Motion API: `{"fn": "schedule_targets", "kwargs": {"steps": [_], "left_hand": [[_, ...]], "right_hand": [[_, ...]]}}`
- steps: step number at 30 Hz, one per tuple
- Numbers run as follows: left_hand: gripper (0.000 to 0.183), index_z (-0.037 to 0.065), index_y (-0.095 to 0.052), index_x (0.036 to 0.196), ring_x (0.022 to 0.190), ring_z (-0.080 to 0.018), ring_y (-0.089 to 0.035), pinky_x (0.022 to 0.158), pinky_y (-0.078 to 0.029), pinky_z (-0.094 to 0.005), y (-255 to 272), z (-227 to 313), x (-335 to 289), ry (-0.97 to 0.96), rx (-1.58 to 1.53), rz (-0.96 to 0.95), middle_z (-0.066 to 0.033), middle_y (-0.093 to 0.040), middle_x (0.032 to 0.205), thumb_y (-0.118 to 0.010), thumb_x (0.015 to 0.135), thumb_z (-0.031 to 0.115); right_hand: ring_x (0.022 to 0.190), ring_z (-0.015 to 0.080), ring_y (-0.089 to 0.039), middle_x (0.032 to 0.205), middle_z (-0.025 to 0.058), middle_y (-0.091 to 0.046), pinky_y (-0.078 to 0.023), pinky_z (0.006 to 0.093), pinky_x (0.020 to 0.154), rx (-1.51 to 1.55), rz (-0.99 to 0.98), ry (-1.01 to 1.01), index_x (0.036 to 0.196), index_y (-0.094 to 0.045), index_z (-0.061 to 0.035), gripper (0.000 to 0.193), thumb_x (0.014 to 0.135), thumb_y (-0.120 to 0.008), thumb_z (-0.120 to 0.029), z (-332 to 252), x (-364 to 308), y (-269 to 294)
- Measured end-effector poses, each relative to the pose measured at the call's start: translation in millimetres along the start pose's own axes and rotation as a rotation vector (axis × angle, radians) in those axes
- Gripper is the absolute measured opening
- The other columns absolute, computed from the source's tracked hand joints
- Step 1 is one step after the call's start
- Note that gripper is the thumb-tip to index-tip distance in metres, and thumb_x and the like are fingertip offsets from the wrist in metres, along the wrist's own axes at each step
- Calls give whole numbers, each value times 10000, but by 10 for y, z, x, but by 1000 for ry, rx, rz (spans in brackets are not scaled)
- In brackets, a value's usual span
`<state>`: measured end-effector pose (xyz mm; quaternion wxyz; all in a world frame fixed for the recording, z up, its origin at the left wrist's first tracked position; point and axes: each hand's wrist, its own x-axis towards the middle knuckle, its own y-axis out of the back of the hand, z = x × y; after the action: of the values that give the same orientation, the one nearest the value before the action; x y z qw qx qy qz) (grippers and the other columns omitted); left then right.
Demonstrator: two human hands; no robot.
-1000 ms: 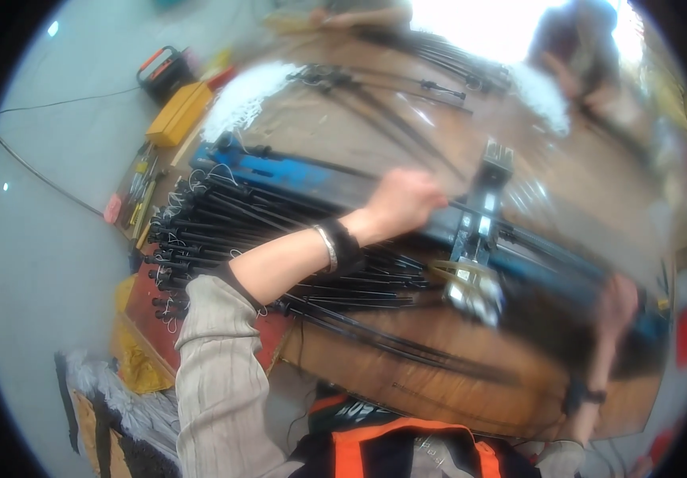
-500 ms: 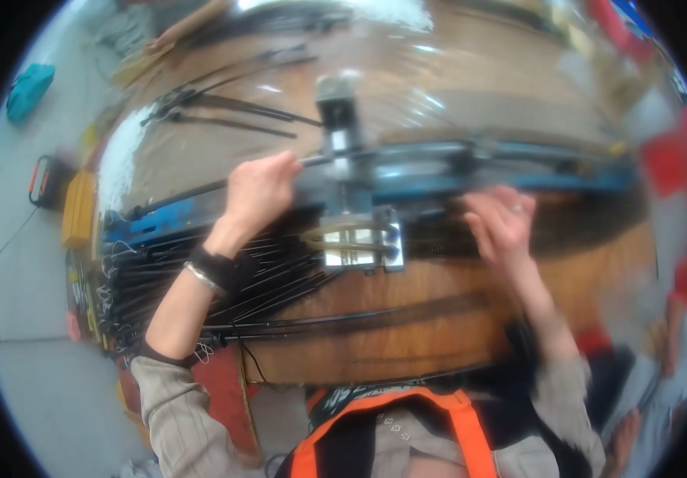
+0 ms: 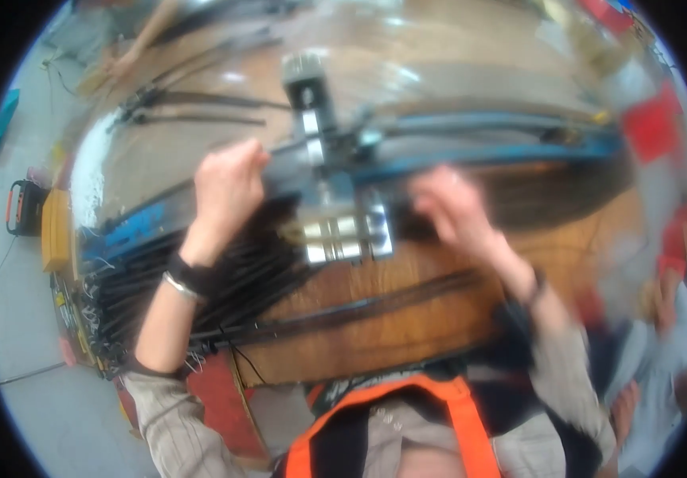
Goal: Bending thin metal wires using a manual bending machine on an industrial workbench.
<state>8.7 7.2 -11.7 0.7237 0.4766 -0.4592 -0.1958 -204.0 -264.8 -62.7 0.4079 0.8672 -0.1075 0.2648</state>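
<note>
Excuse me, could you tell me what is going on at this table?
A person is working with both hands at a brown wooden table. The left hand is closed, apparently around a thin dark rod, beside a silver-and-black metal fixture. The right hand, blurred, is partly open on the fixture's other side, with nothing visible in it. Slim black rods lie piled around the left forearm.

Right hand (image 3: 456,209) in heavy blur

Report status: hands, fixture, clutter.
Left hand closed, apparently on a thin dark rod. Right hand blurred, partly open. Metal fixture between them. Nearby clutter: black rods beside left forearm.
</note>
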Motion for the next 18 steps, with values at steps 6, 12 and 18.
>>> {"fn": "schedule_targets", "kwargs": {"steps": [6,12,18], "left_hand": [[63,121,-570,828,671,-307,-620,605,-487,-424,-54,42,114,-225,114,55,-77,-624,744,-612,875,128],[102,120,-603,921,807,-280,-601,738,-436,-429,163,-631,-80,-280,247,191,-62,-620,826,-664,853,165],[184,122,-620,948,927,-254,-548,826,-353,-412,600,304,-1312,142,277,-378,-58,-575,936,-702,830,237]], "right_hand": [[752,311,-599,817,142,-610,-483,420,632,-221,-165,-205,909,-611,-51,241,744,-748,-162,-323,-100,161],[739,284,-576,774,90,-556,-479,413,617,-101,-702,79,840,-554,-83,221,694,-708,-144,-1162,-1055,-85],[749,316,-606,854,131,-590,-508,447,657,107,-705,-37,1039,-580,-52,305,740,-637,-72,-1240,-584,-104]]}}
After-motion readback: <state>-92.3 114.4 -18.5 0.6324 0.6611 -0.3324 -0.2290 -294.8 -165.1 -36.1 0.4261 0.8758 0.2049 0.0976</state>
